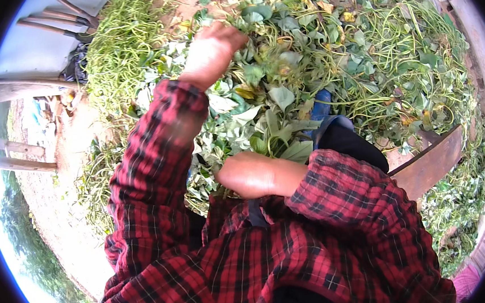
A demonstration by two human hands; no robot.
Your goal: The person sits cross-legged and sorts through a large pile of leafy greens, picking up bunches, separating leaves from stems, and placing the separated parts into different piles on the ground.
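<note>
My left hand (215, 47) reaches out over a large heap of cut leafy vines (298, 40), its fingers curled down among the leaves and slightly blurred. Whether it grips a stem cannot be seen. Close to my lap, my right hand (248, 174) is bent inward in a fist against a bunch of leafy stems (282, 137). Broad green leaves fan out just above that hand; its fingers are mostly hidden on the far side. A few yellowed leaves (245, 92) lie between the two hands. My blue boot (323, 104) sits amid the vines.
A pile of paler green stems (121, 50) lies at the far left, near wooden-handled tools (55, 22) and black plastic (75, 64). A brown wooden board (429, 164) stands at my right. More greenery (452, 216) lies behind it, beside a pale ledge (476, 52).
</note>
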